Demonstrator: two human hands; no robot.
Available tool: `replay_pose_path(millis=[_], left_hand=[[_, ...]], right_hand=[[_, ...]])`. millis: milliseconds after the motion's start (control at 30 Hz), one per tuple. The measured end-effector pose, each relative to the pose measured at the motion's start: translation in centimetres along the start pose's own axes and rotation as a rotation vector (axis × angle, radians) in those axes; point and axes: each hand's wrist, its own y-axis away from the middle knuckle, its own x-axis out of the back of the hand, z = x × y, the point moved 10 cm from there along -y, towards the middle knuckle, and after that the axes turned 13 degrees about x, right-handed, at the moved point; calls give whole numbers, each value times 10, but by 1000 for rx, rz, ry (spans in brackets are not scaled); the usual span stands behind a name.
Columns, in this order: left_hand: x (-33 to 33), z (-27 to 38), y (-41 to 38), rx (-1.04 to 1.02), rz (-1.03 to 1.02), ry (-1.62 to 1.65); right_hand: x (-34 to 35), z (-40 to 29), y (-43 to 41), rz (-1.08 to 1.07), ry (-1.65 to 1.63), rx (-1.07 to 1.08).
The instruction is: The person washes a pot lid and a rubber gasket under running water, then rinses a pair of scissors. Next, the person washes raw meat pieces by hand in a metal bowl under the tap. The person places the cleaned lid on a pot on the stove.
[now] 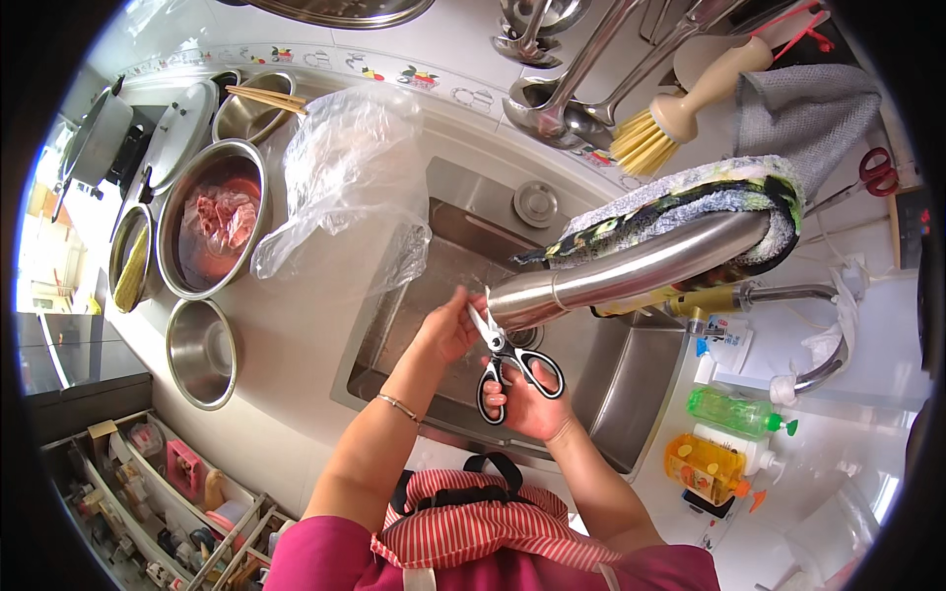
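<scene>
Kitchen scissors (497, 346) with black-and-white handles are over the stainless steel sink (414, 325), blades parted and pointing up toward the faucet mouth. My right hand (536, 405) holds them, fingers through the handle loops. My left hand (447, 331) is at the blades, its fingers against one of them and partly hidden behind it. Directly above the blades comes the thick steel faucet spout (628, 266), with a patterned towel (684, 203) draped over it. Behind the scissors, part of the drain (526, 337) shows in the sink floor.
Left on the counter are a pot of raw meat in reddish liquid (222, 218), a metal bowl (201, 354), corn (133, 272) and a clear plastic bag (347, 177) overhanging the sink. Ladles (547, 111) and a brush (665, 125) hang behind. Soap bottles (732, 412) stand right. An open drawer (177, 487) lies lower left.
</scene>
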Motion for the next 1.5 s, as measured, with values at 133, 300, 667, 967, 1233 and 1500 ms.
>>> replay_pose_path(millis=[133,300,667,967,1233,1500], left_hand=[[-2,-12,3,53,52,-126],[-6,-22,-2,-59,236,-506],[32,-18,-51,-65,-40,33],[-11,2,-27,-128,127,-138],[-49,-40,-3,-27,-40,-576],[35,7,-45,89,29,-110]], right_hand=[[38,-27,-7,203,566,53],[20,-65,-3,462,2315,270],[-2,-71,24,489,2498,482],[-19,-50,18,383,2460,559],[-10,-86,-16,436,2404,654],[-42,-96,-28,365,1859,402]])
